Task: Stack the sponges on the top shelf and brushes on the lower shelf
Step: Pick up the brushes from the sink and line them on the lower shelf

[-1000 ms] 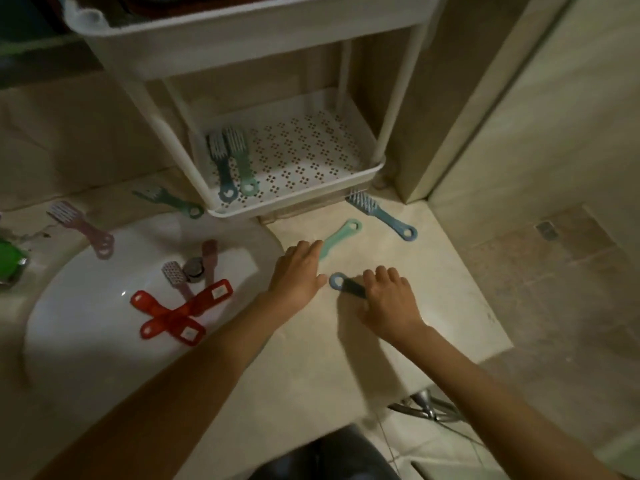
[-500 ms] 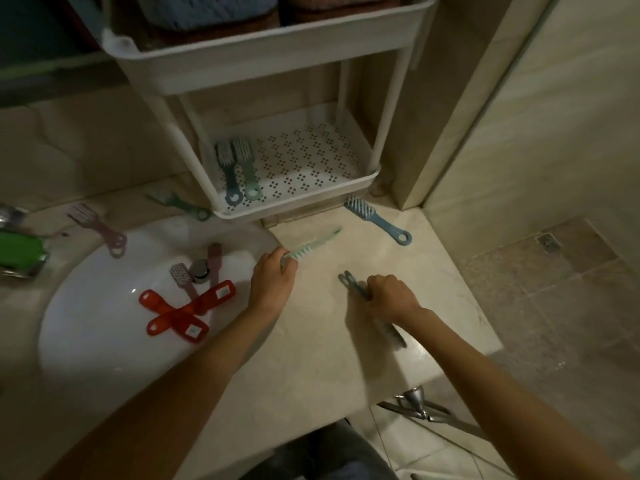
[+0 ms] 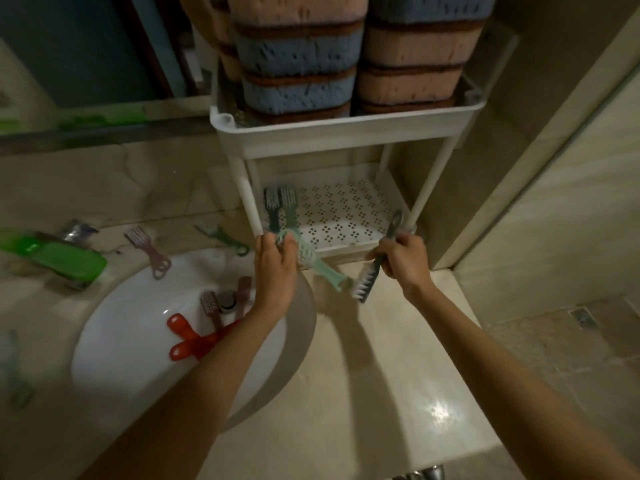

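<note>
A white two-tier rack stands on the counter; its top shelf (image 3: 346, 133) holds stacked blue and pink sponges (image 3: 298, 53). Two brushes (image 3: 280, 206), one dark teal and one green, lie at the left of the perforated lower shelf (image 3: 346, 216). My left hand (image 3: 275, 265) grips a light green brush (image 3: 318, 268) just in front of the lower shelf's left edge. My right hand (image 3: 403, 259) grips a dark blue brush (image 3: 369, 280) by its handle, bristles pointing down, at the shelf's front right.
More brushes lie loose: a green one (image 3: 225, 237) and a pink one (image 3: 150, 251) on the counter behind the sink (image 3: 114, 341), two red ones (image 3: 188, 337) and pink ones (image 3: 209, 304) in the basin. A green faucet handle (image 3: 59, 256) sits left. Tiled floor drops off right.
Both hands lifted their brushes off the counter and moved up toward the front of the lower shelf. The view tilted up, so the sponges on the top shelf show.
</note>
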Motion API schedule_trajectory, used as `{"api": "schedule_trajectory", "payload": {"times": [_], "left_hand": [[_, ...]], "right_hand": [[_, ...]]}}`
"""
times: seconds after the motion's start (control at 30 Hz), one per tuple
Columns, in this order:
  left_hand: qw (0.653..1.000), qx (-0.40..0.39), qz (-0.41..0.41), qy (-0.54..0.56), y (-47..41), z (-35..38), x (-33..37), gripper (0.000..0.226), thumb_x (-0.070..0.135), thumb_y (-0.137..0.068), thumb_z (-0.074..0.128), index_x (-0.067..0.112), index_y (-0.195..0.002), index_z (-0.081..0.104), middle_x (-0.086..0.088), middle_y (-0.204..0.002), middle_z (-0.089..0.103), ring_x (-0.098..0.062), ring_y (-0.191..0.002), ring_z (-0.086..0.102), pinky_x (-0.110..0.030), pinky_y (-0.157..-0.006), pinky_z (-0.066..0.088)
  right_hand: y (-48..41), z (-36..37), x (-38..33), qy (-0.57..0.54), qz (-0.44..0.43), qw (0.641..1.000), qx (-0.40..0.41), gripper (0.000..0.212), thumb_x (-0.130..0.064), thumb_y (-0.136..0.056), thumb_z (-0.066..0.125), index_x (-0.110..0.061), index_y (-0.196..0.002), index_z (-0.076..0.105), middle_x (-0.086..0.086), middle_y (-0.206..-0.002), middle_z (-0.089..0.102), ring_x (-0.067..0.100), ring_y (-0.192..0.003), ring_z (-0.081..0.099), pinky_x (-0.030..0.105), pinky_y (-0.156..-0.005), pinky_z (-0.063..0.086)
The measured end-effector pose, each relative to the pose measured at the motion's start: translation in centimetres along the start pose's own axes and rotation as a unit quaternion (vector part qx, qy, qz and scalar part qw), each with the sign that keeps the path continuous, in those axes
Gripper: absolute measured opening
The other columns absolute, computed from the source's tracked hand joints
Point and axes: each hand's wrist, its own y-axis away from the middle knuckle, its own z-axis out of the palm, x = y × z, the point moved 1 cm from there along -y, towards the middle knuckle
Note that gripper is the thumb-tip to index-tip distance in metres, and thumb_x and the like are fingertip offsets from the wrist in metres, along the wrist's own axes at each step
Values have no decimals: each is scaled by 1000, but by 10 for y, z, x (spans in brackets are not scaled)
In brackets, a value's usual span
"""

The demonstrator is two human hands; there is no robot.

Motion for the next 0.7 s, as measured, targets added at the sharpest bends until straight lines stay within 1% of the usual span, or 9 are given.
{"api": "schedule_trajectory", "payload": {"times": [0.07,0.17,0.23,0.3,0.37,0.43,0.53,0.63,0.7], "left_hand": [[998,-4,-31,48,-13,1,0,24,26,-99,37,4,-94,44,-24,-97,49,-26,-85,49,-40,-77,44],[991,-27,-79,109,-28,4,2,18,28,-99,37,13,-89,38,-6,-80,49,-23,-84,52,-47,-79,50],[993,-43,-73,83,-35,11,4,18,28,-98,41,11,-94,37,0,-78,47,-23,-84,54,-45,-79,51],[996,-64,-57,23,-43,19,5,23,29,-98,41,7,-98,38,-6,-84,50,-23,-86,54,-35,-77,47],[995,-76,-56,-9,-54,26,3,33,33,-97,40,0,-103,44,-15,-88,53,-26,-84,56,-32,-71,43],[994,-79,-71,-17,-66,30,1,48,33,-97,40,-12,-110,47,-30,-93,59,-35,-81,60,-32,-63,44],[989,-84,-116,-23,-78,32,-1,44,31,-97,42,-8,-116,50,-28,-102,63,-32,-77,62,-32,-61,53],[983,-87,-148,-58,-84,32,-6,41,32,-97,42,-3,-115,53,-20,-102,63,-33,-87,63,-36,-75,54],[981,-89,-156,-73,-86,33,-8,40,31,-96,44,-4,-115,53,-22,-110,62,-35,-100,61,-37,-85,49]], "right_hand": [[-16,6,-14,-70,-3,997,20,19,4,-86,48,-8,-71,46,6,-62,57,7,-42,46,19,-40,37],[-43,15,-29,-138,-16,989,58,22,6,-85,51,-13,-85,39,12,-81,59,13,-61,60,23,-52,50],[-57,24,-34,-202,2,978,52,26,8,-85,53,-12,-96,40,10,-90,58,17,-74,62,25,-63,56],[-67,37,-35,-242,26,970,28,21,11,-86,50,-9,-84,47,11,-90,59,18,-73,60,21,-58,56],[-77,52,-30,-246,49,968,4,27,15,-86,44,-8,-75,53,12,-86,60,21,-79,60,20,-59,56],[-85,65,-24,-280,62,958,-26,29,17,-84,41,-6,-75,57,10,-82,61,23,-83,60,27,-72,56],[-93,77,-12,-352,98,926,-93,20,4,-88,42,-2,-88,61,10,-91,63,20,-86,62,29,-86,51],[-98,82,-2,-298,126,941,-97,21,-4,-88,48,-2,-101,64,7,-97,65,20,-92,58,27,-87,48],[-104,83,0,-173,119,975,-75,27,3,-89,45,-1,-111,60,13,-106,62,26,-96,57,32,-87,48]]}}
